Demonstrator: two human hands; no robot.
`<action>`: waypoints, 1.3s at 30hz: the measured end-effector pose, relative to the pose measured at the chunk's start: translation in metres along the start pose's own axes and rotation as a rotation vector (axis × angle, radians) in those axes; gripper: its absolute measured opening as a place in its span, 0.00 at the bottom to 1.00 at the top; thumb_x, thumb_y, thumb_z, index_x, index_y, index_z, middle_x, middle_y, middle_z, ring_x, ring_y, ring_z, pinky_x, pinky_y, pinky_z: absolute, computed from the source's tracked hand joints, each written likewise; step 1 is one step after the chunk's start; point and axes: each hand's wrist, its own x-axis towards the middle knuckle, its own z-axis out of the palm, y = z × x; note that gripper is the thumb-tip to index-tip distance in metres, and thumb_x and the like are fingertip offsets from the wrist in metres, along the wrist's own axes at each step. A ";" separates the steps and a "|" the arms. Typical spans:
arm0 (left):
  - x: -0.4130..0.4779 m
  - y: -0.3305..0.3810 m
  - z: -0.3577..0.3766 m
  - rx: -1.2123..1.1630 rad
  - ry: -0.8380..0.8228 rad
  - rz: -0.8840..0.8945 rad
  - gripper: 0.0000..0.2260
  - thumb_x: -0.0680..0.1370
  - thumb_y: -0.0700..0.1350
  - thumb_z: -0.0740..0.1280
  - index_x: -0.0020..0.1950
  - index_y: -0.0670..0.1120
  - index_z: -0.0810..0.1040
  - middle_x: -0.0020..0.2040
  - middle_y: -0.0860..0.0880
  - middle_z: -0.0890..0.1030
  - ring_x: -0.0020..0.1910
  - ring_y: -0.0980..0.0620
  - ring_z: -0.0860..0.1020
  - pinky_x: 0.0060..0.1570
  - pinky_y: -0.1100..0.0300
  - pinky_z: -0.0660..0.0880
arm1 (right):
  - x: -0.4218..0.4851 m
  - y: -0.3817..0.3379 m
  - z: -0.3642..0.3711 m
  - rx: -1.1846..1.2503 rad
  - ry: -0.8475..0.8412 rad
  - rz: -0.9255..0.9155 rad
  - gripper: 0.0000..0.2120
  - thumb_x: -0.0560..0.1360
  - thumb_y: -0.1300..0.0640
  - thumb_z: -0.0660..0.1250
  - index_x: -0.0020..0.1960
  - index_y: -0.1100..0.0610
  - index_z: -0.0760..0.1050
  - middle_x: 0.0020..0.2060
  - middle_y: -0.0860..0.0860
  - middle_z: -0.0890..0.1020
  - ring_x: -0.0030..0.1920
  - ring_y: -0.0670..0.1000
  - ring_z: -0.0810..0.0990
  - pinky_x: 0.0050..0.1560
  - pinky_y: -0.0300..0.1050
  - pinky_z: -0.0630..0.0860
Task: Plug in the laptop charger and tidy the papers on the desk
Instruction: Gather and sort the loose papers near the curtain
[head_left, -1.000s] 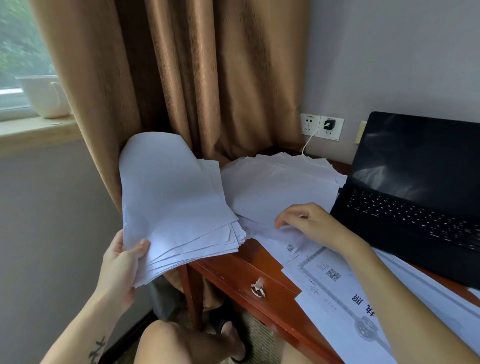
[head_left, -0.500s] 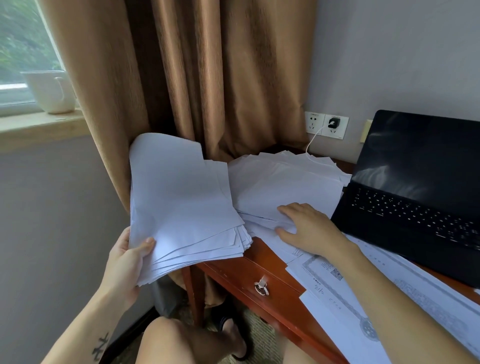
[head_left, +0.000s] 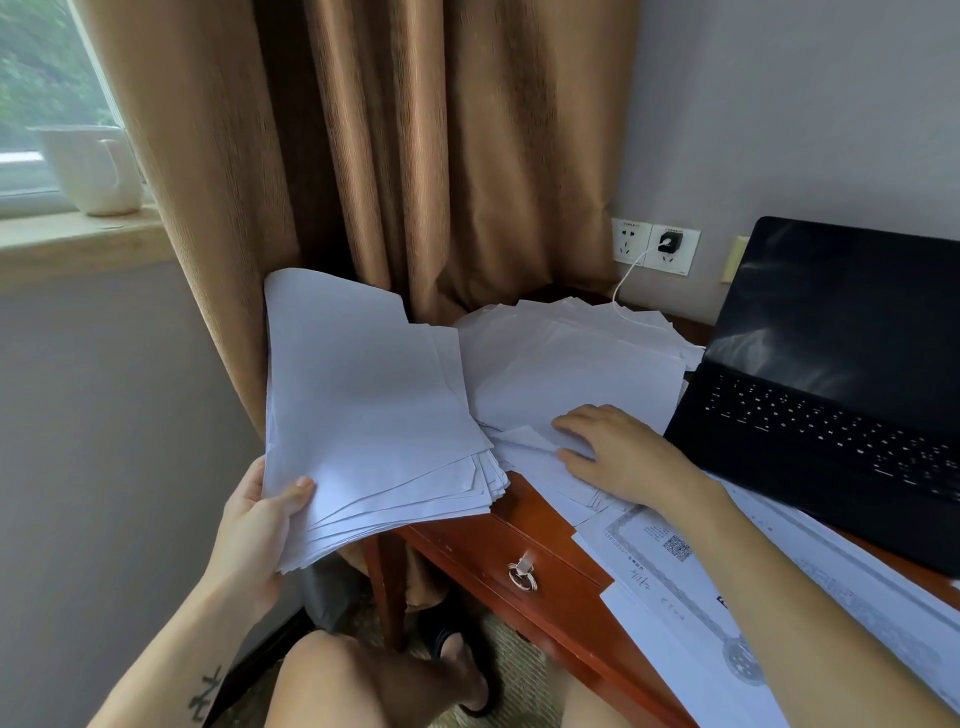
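A stack of papers (head_left: 363, 415) is hanging off the left end of the bench (head_left: 545, 525), and the left grip (head_left: 254, 525) is pinching its lower corner, thumb on top. The right grip (head_left: 618, 457) is lying flat, fingers straight, on the loose papers (head_left: 571, 374) that are spreading over the bench beside the open laptop (head_left: 831, 374). The charger plug (head_left: 670, 242) is sitting in the wall socket (head_left: 629, 240); its white cable (head_left: 623, 280) is going down behind the loose papers, and where it ends I cannot tell. Nearer, printed sheets (head_left: 675, 597) are partly covered by the right forearm and cut off by the frame edge, their text too small to read. The drawer (head_left: 522, 574) is closed, hiding any contents. A curtain (head_left: 441, 156) is hanging behind.
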 end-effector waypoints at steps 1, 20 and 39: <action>0.000 0.000 0.000 0.001 0.000 -0.002 0.17 0.82 0.35 0.66 0.69 0.50 0.76 0.59 0.46 0.85 0.49 0.44 0.83 0.43 0.51 0.77 | -0.001 0.000 -0.001 0.018 -0.012 -0.007 0.23 0.83 0.51 0.61 0.77 0.51 0.66 0.72 0.47 0.71 0.69 0.49 0.69 0.66 0.42 0.67; -0.015 0.001 0.010 0.048 -0.053 -0.049 0.16 0.82 0.35 0.67 0.65 0.52 0.79 0.56 0.46 0.87 0.48 0.44 0.85 0.41 0.52 0.79 | -0.003 0.013 -0.002 0.633 0.625 0.179 0.12 0.85 0.54 0.59 0.52 0.59 0.77 0.45 0.49 0.83 0.46 0.46 0.82 0.47 0.43 0.79; -0.022 0.009 0.035 -0.050 -0.153 -0.351 0.34 0.81 0.72 0.51 0.64 0.47 0.82 0.57 0.41 0.87 0.52 0.38 0.86 0.46 0.48 0.78 | -0.014 -0.050 0.015 0.771 -0.007 -0.078 0.20 0.78 0.40 0.64 0.63 0.49 0.82 0.61 0.38 0.82 0.65 0.34 0.74 0.71 0.36 0.67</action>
